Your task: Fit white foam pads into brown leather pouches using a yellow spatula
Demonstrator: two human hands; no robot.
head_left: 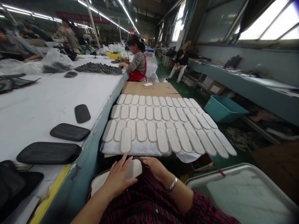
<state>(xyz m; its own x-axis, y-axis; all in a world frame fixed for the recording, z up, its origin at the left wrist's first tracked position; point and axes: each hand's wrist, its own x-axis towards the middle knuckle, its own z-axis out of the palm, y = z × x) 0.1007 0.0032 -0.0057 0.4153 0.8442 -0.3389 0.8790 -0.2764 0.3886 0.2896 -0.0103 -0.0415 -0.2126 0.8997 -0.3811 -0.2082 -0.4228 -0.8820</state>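
A white oblong pad with a dark edge [135, 168] lies on my lap. My left hand [119, 178] presses flat on top of it, fingers spread. My right hand [156, 168], with a metal bracelet at the wrist, pinches the pad's far end. Just beyond my hands, several rows of matching white pads [163, 124] lie side by side on a white sheet over a cardboard surface [149, 88].
A long white worktable [46, 99] runs along my left with black ribbed pieces [50, 152] on it. A grey tray edge [233, 174] is at my right. A teal bin [223, 107] sits on the floor. Other people work farther along the table.
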